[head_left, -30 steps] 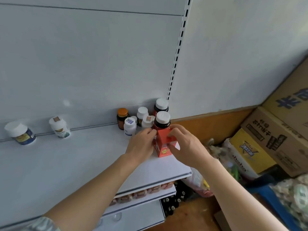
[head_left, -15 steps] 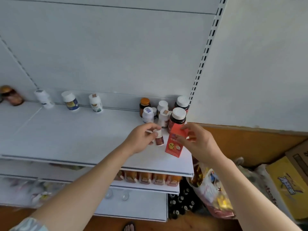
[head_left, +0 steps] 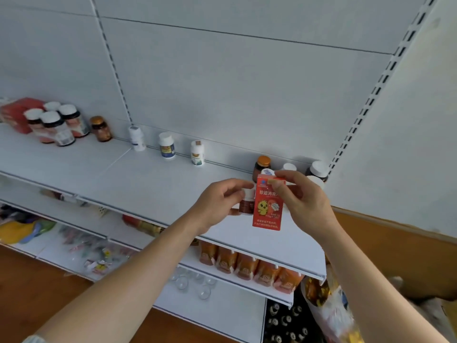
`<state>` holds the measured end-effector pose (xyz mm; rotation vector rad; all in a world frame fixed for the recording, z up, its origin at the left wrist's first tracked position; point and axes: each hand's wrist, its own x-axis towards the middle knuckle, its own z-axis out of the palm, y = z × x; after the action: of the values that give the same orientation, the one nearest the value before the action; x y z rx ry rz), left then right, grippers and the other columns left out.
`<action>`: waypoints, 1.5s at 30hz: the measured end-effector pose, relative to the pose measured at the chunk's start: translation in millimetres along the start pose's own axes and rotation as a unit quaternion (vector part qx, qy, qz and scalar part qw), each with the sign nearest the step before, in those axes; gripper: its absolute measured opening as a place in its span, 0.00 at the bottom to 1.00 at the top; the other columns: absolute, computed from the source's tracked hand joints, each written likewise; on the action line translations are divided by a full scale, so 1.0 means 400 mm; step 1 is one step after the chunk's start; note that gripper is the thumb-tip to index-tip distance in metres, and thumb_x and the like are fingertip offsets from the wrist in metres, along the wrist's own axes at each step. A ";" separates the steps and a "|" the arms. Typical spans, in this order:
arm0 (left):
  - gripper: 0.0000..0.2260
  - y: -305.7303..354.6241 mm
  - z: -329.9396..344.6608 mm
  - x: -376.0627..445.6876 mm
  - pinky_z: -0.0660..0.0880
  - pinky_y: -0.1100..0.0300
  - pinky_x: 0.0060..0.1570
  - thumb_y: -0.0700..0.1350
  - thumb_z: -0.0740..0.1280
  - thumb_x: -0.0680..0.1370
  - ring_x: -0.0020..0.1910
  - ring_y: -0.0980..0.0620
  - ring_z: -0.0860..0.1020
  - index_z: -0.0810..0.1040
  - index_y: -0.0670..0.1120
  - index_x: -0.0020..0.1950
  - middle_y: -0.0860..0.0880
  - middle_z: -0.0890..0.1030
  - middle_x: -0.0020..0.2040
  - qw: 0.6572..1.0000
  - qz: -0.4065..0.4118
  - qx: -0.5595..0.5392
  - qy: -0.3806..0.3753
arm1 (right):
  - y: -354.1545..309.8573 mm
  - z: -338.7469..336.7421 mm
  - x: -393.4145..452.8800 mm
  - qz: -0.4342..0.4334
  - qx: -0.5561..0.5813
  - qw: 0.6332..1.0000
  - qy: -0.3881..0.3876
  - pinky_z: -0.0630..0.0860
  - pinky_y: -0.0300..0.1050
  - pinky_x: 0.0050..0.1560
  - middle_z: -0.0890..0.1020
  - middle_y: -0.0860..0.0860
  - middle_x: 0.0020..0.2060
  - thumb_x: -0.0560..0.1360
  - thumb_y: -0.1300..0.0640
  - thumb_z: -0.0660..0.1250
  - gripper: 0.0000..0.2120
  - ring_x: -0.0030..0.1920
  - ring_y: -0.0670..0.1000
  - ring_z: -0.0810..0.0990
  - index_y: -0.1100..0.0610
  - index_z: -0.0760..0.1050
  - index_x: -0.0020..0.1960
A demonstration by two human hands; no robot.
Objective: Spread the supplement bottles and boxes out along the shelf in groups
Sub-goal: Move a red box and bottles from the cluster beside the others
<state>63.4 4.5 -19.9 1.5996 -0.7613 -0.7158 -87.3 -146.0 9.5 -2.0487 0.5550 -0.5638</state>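
My right hand point(head_left: 303, 203) pinches a red supplement box point(head_left: 267, 206) by its top and holds it upright above the white shelf point(head_left: 148, 184). My left hand point(head_left: 220, 204) grips a small brown bottle with a white cap point(head_left: 247, 204) just left of the box. Behind them, at the shelf's right end, stands a cluster of bottles point(head_left: 290, 169), partly hidden. Three white bottles point(head_left: 167, 149) stand spaced along the back. At the far left is a group of dark white-capped bottles point(head_left: 55, 125), an amber bottle point(head_left: 100, 128) and a red box point(head_left: 17, 113).
Orange pouches point(head_left: 249, 264) line the shelf below, with glass cups point(head_left: 193, 283) and packets point(head_left: 96, 258) lower down. Dark bottles point(head_left: 284, 320) and a full plastic bag point(head_left: 329, 310) sit on the wooden floor at the right. A slotted upright point(head_left: 371, 100) bounds the shelf.
Both hands lifted away from the right-end cluster, the right with the red box, the left with a small brown bottle. My view swung left, revealing the far-left group.
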 end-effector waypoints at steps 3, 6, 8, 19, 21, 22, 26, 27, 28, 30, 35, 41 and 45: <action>0.11 0.001 -0.062 -0.037 0.82 0.50 0.53 0.45 0.67 0.81 0.53 0.51 0.83 0.80 0.48 0.62 0.49 0.84 0.54 1.000 0.010 -0.016 -0.013 | -0.050 0.064 0.003 -0.010 -0.021 1.000 0.002 0.83 0.42 0.45 0.83 0.44 0.50 0.76 0.37 0.63 0.18 0.48 0.43 0.83 0.44 0.75 0.62; 0.13 -0.005 -0.138 -0.079 0.82 0.50 0.53 0.46 0.70 0.78 0.52 0.50 0.84 0.80 0.46 0.62 0.48 0.85 0.53 0.999 0.033 -0.020 -0.004 | -0.107 0.139 -0.001 -0.015 -0.033 0.999 0.004 0.81 0.37 0.44 0.83 0.42 0.50 0.77 0.37 0.63 0.15 0.48 0.41 0.83 0.42 0.75 0.60; 0.13 -0.011 -0.205 -0.105 0.82 0.51 0.52 0.47 0.71 0.78 0.51 0.50 0.84 0.81 0.47 0.61 0.48 0.84 0.54 0.999 0.039 -0.019 0.011 | -0.148 0.194 -0.005 -0.009 -0.038 0.999 0.007 0.80 0.37 0.44 0.82 0.41 0.48 0.76 0.37 0.63 0.16 0.47 0.40 0.82 0.42 0.75 0.60; 0.08 -0.083 -0.600 -0.258 0.82 0.51 0.51 0.44 0.70 0.78 0.50 0.54 0.83 0.82 0.53 0.56 0.52 0.83 0.53 0.996 0.021 0.001 0.092 | -0.347 0.570 -0.003 -0.023 -0.025 0.999 -0.030 0.75 0.30 0.42 0.83 0.42 0.52 0.76 0.43 0.69 0.11 0.50 0.39 0.82 0.44 0.77 0.57; 0.07 -0.093 -0.665 -0.276 0.82 0.51 0.51 0.44 0.70 0.79 0.51 0.54 0.83 0.82 0.54 0.55 0.52 0.83 0.53 0.994 0.017 -0.006 0.108 | -0.379 0.630 0.016 -0.032 -0.030 0.998 -0.043 0.77 0.31 0.43 0.82 0.41 0.53 0.76 0.44 0.70 0.11 0.49 0.39 0.82 0.44 0.77 0.57; 0.07 -0.096 -0.700 -0.281 0.82 0.51 0.51 0.44 0.69 0.79 0.52 0.54 0.83 0.82 0.55 0.54 0.53 0.84 0.53 0.993 0.016 -0.011 0.115 | -0.396 0.658 0.030 -0.039 -0.035 0.997 -0.049 0.77 0.31 0.43 0.82 0.42 0.54 0.75 0.44 0.70 0.11 0.49 0.39 0.81 0.44 0.77 0.57; 0.07 -0.114 -0.840 -0.281 0.83 0.52 0.49 0.43 0.69 0.79 0.51 0.53 0.83 0.82 0.52 0.55 0.51 0.84 0.53 0.988 0.017 -0.016 0.155 | -0.464 0.773 0.107 -0.069 -0.037 0.994 -0.082 0.79 0.34 0.45 0.81 0.44 0.54 0.75 0.44 0.70 0.11 0.49 0.41 0.82 0.44 0.76 0.56; 0.07 -0.121 -0.873 -0.278 0.83 0.53 0.48 0.43 0.69 0.79 0.51 0.53 0.83 0.82 0.52 0.55 0.51 0.84 0.52 0.986 0.018 -0.016 0.166 | -0.478 0.804 0.131 -0.078 -0.033 0.992 -0.091 0.80 0.35 0.45 0.81 0.44 0.54 0.75 0.45 0.70 0.10 0.49 0.41 0.82 0.43 0.76 0.56; 0.07 -0.127 -0.908 -0.275 0.83 0.53 0.48 0.43 0.69 0.79 0.51 0.53 0.83 0.82 0.53 0.54 0.51 0.84 0.52 0.984 0.019 -0.016 0.177 | -0.492 0.836 0.156 -0.089 -0.030 0.991 -0.100 0.80 0.36 0.46 0.81 0.43 0.54 0.75 0.45 0.70 0.09 0.49 0.40 0.81 0.42 0.75 0.55; 0.08 -0.137 -0.973 -0.263 0.82 0.52 0.50 0.42 0.69 0.79 0.52 0.52 0.83 0.82 0.55 0.53 0.51 0.84 0.52 0.980 0.019 -0.009 0.199 | -0.517 0.894 0.202 -0.111 -0.025 0.987 -0.114 0.79 0.34 0.45 0.81 0.43 0.54 0.75 0.46 0.71 0.09 0.49 0.38 0.81 0.41 0.75 0.54; 0.08 -0.143 -1.164 -0.219 0.81 0.46 0.53 0.43 0.72 0.77 0.52 0.50 0.83 0.83 0.56 0.52 0.50 0.85 0.50 0.965 0.013 -0.002 0.261 | -0.582 1.059 0.355 -0.161 0.010 0.977 -0.142 0.77 0.31 0.45 0.80 0.43 0.53 0.74 0.48 0.72 0.10 0.49 0.37 0.80 0.39 0.75 0.52; 0.08 -0.137 -1.374 -0.204 0.81 0.53 0.53 0.42 0.72 0.77 0.49 0.51 0.84 0.82 0.54 0.53 0.52 0.84 0.50 0.945 0.014 0.022 0.327 | -0.676 1.261 0.517 -0.214 0.009 0.957 -0.197 0.80 0.40 0.46 0.80 0.44 0.52 0.69 0.45 0.77 0.15 0.50 0.44 0.81 0.44 0.78 0.53; 0.08 -0.174 -1.519 -0.207 0.78 0.60 0.52 0.43 0.72 0.77 0.50 0.56 0.82 0.82 0.55 0.51 0.55 0.84 0.52 0.927 0.008 0.063 0.370 | -0.735 1.398 0.586 -0.244 -0.025 0.941 -0.234 0.79 0.35 0.47 0.78 0.44 0.53 0.69 0.47 0.77 0.17 0.50 0.42 0.80 0.39 0.73 0.52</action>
<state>502.3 437.7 3.7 1.7988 -0.2595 -0.0123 474.5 225.5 34.3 -2.2757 -0.2313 -0.3188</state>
